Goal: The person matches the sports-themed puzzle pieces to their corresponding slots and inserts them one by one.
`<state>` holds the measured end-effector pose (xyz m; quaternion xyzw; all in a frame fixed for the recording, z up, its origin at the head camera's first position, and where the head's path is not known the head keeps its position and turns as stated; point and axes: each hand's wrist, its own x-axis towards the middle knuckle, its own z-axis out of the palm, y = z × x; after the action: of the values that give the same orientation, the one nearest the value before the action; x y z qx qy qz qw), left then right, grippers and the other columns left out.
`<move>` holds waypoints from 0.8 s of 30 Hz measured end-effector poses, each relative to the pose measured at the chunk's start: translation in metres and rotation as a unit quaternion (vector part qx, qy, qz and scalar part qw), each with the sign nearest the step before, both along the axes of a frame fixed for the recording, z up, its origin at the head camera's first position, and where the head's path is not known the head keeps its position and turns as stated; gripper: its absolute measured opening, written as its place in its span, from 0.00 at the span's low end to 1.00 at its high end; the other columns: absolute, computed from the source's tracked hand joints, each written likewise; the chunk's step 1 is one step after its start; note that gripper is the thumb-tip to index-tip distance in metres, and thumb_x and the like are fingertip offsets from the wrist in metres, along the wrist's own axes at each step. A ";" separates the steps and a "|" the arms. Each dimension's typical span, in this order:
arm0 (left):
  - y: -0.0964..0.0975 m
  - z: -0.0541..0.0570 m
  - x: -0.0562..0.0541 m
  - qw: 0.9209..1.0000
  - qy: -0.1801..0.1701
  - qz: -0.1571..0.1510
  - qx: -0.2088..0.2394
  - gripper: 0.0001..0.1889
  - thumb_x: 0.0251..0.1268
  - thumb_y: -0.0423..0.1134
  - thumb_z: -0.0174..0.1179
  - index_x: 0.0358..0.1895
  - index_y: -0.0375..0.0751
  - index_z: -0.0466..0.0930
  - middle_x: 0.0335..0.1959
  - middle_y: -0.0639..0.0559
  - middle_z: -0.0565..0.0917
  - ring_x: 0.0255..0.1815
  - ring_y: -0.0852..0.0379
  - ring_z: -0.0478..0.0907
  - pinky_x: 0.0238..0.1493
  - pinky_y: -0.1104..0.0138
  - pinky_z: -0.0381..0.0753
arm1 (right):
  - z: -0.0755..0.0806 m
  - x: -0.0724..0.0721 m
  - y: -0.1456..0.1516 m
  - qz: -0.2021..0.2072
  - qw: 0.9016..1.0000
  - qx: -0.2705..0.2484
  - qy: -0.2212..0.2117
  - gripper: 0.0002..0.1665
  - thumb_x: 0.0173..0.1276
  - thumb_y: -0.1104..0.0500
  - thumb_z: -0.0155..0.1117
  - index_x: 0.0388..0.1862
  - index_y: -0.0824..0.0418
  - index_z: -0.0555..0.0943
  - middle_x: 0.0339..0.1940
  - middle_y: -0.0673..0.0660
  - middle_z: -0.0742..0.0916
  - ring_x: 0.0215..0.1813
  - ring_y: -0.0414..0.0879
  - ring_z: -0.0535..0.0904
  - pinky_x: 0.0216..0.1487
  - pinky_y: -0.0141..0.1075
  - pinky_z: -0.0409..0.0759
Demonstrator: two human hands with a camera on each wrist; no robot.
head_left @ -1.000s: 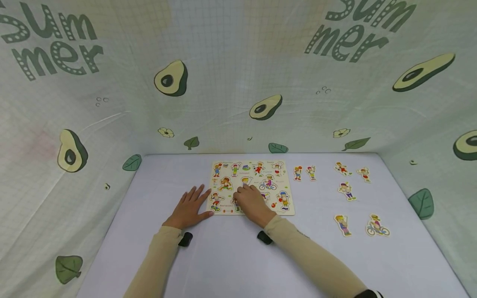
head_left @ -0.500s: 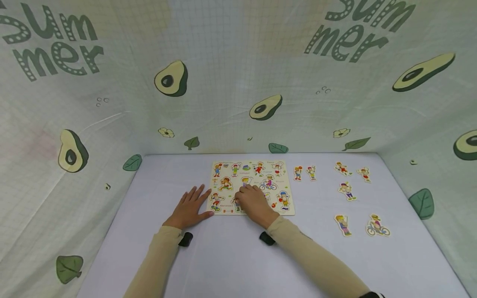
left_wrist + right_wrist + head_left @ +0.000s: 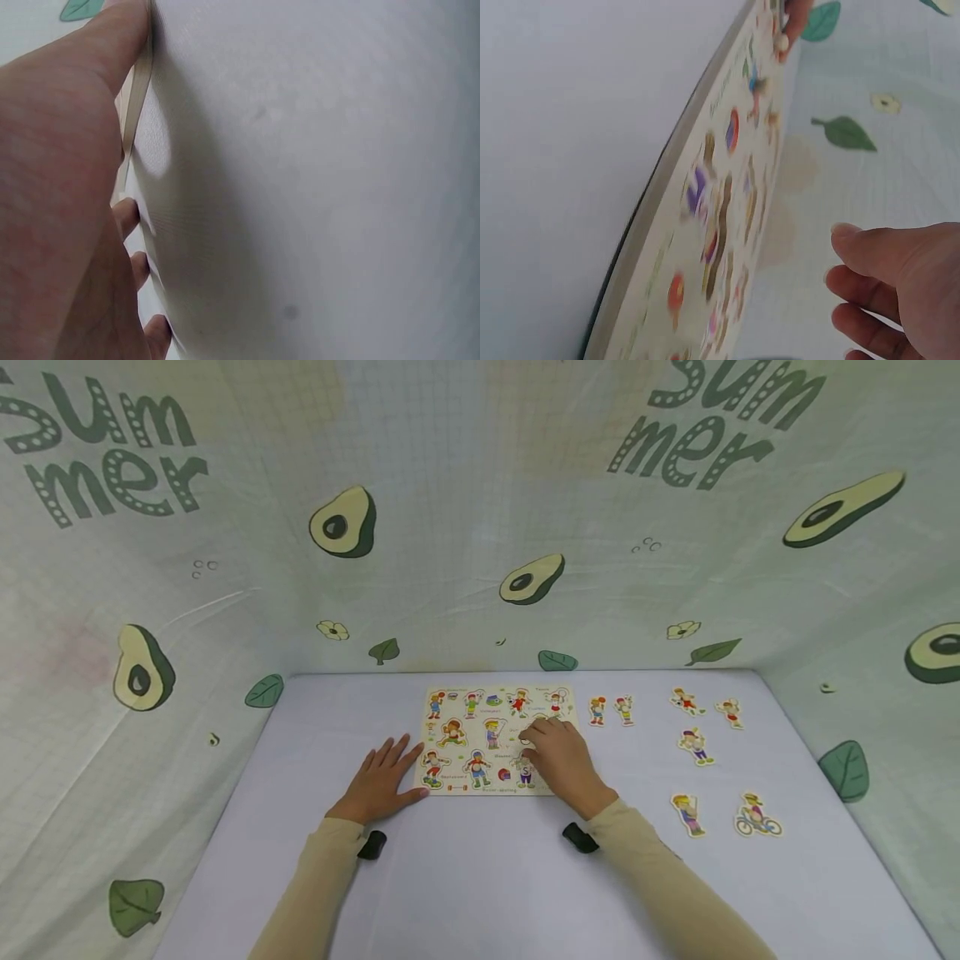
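Observation:
A cream puzzle board (image 3: 471, 745) printed with children doing sports lies flat on the table. My left hand (image 3: 378, 781) is spread flat, its thumb and fingertips at the board's left edge. In the left wrist view the thumb (image 3: 112, 45) meets the board's wooden side. Over the right part of the board hovers my right hand (image 3: 564, 760), fingers loosely bent and nothing between them. The right wrist view shows those fingers (image 3: 862, 292) apart from the board (image 3: 656, 277). A figure with a blue helmet (image 3: 477, 768) sits in the board's bottom row. The right hand hides several pictures.
Right of the board lie loose figure pieces: a pair (image 3: 611, 711) close by, several farther right, such as a batter (image 3: 696, 747), a golfer (image 3: 688, 815) and a cyclist (image 3: 758, 815). A printed avocado cloth (image 3: 435, 610) rises behind the table (image 3: 465, 877).
My right hand has risen from the board's bottom middle and moved right, uncovering the blue-helmeted figure and the golfer picture. The left hand stays at the board's left edge.

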<state>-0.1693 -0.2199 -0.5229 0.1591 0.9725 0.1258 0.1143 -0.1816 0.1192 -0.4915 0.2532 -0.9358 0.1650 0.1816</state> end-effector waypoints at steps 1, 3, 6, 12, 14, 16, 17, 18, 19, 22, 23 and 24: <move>0.000 0.000 0.000 1.000 -0.001 0.001 0.001 0.44 0.73 0.59 0.65 0.84 0.43 0.60 0.86 0.37 0.54 0.86 0.31 0.47 0.83 0.36 0.48 | 0.000 0.000 0.006 -0.004 1.000 -0.002 0.002 0.15 0.59 0.64 0.84 0.45 0.59 0.90 0.44 0.53 0.90 0.50 0.53 0.85 0.53 0.47 0.84; -0.001 -0.001 0.001 1.000 0.003 0.000 0.002 0.44 0.73 0.60 0.65 0.84 0.43 0.60 0.86 0.37 0.54 0.86 0.30 0.48 0.83 0.36 0.48 | 0.000 0.001 0.018 -0.017 1.000 -0.003 0.001 0.16 0.59 0.64 0.84 0.46 0.60 0.90 0.44 0.54 0.90 0.49 0.53 0.85 0.54 0.48 0.84; -0.002 -0.002 0.001 1.000 0.014 -0.005 0.006 0.44 0.73 0.61 0.64 0.84 0.42 0.61 0.86 0.36 0.55 0.85 0.30 0.48 0.83 0.35 0.49 | 0.000 0.003 0.036 -0.038 0.999 -0.007 -0.005 0.16 0.60 0.65 0.84 0.46 0.61 0.90 0.44 0.55 0.90 0.49 0.54 0.85 0.54 0.50 0.84; -0.003 -0.006 -0.001 1.000 0.011 -0.002 0.001 0.45 0.72 0.62 0.64 0.84 0.43 0.60 0.86 0.37 0.54 0.86 0.30 0.47 0.83 0.36 0.48 | -0.002 0.012 0.070 -0.077 0.997 -0.012 0.000 0.15 0.59 0.67 0.83 0.45 0.63 0.90 0.44 0.59 0.90 0.49 0.58 0.85 0.52 0.53 0.83; -0.004 -0.007 -0.001 1.000 0.007 0.000 -0.001 0.45 0.72 0.61 0.65 0.85 0.44 0.59 0.87 0.37 0.53 0.86 0.31 0.47 0.84 0.36 0.47 | -0.004 0.016 0.082 -0.089 0.996 -0.009 -0.002 0.15 0.59 0.68 0.82 0.45 0.64 0.89 0.44 0.59 0.90 0.48 0.58 0.84 0.51 0.53 0.83; -0.004 -0.008 -0.002 1.000 0.005 0.000 -0.006 0.45 0.73 0.60 0.64 0.85 0.44 0.58 0.87 0.38 0.52 0.86 0.31 0.46 0.84 0.36 0.46 | -0.006 0.021 0.093 -0.101 0.995 -0.008 -0.006 0.15 0.59 0.68 0.82 0.45 0.64 0.89 0.44 0.59 0.90 0.49 0.59 0.84 0.51 0.54 0.82; -0.003 -0.008 -0.002 1.000 0.003 0.000 -0.007 0.45 0.73 0.60 0.64 0.85 0.45 0.57 0.87 0.38 0.52 0.87 0.31 0.46 0.84 0.37 0.46 | -0.007 0.024 0.098 -0.107 0.994 -0.007 -0.010 0.15 0.59 0.68 0.82 0.45 0.64 0.89 0.44 0.60 0.90 0.49 0.59 0.84 0.51 0.55 0.82; -0.003 -0.008 -0.002 1.000 0.005 -0.001 -0.006 0.45 0.73 0.60 0.64 0.85 0.44 0.58 0.87 0.37 0.52 0.86 0.31 0.46 0.84 0.36 0.47 | -0.008 0.027 0.104 -0.113 0.994 -0.005 -0.012 0.15 0.59 0.68 0.81 0.45 0.64 0.89 0.44 0.60 0.90 0.49 0.60 0.84 0.51 0.55 0.82; -0.003 -0.008 -0.003 1.000 0.005 -0.002 -0.007 0.45 0.74 0.60 0.64 0.85 0.44 0.58 0.87 0.37 0.53 0.86 0.30 0.47 0.84 0.36 0.47 | -0.009 0.030 0.110 -0.116 0.993 -0.005 -0.013 0.15 0.59 0.68 0.81 0.45 0.65 0.89 0.44 0.60 0.90 0.49 0.60 0.84 0.50 0.55 0.82; -0.003 -0.008 -0.003 1.000 0.000 -0.003 -0.007 0.45 0.74 0.60 0.64 0.85 0.44 0.57 0.87 0.37 0.52 0.86 0.31 0.46 0.84 0.36 0.47 | -0.013 0.039 0.128 -0.126 0.992 -0.005 -0.012 0.15 0.58 0.69 0.81 0.45 0.65 0.89 0.44 0.61 0.90 0.48 0.61 0.84 0.49 0.57 0.82; -0.003 -0.007 -0.003 1.000 0.001 -0.005 -0.005 0.45 0.74 0.60 0.64 0.85 0.43 0.58 0.87 0.37 0.53 0.86 0.30 0.47 0.84 0.36 0.47 | -0.015 0.042 0.134 -0.128 0.992 -0.006 -0.012 0.15 0.58 0.69 0.81 0.44 0.65 0.89 0.44 0.62 0.90 0.48 0.62 0.84 0.49 0.57 0.81; -0.003 -0.007 -0.004 1.000 0.000 -0.005 -0.004 0.45 0.74 0.60 0.64 0.85 0.44 0.58 0.87 0.37 0.53 0.86 0.31 0.46 0.84 0.36 0.47 | -0.016 0.045 0.141 -0.130 0.991 -0.007 -0.010 0.15 0.58 0.69 0.81 0.44 0.66 0.89 0.44 0.62 0.90 0.47 0.62 0.84 0.49 0.58 0.81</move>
<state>-0.1728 -0.2231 -0.5300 0.1634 0.9723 0.1210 0.1155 -0.1364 0.2597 -0.5075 0.1263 -0.9613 0.1495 0.1940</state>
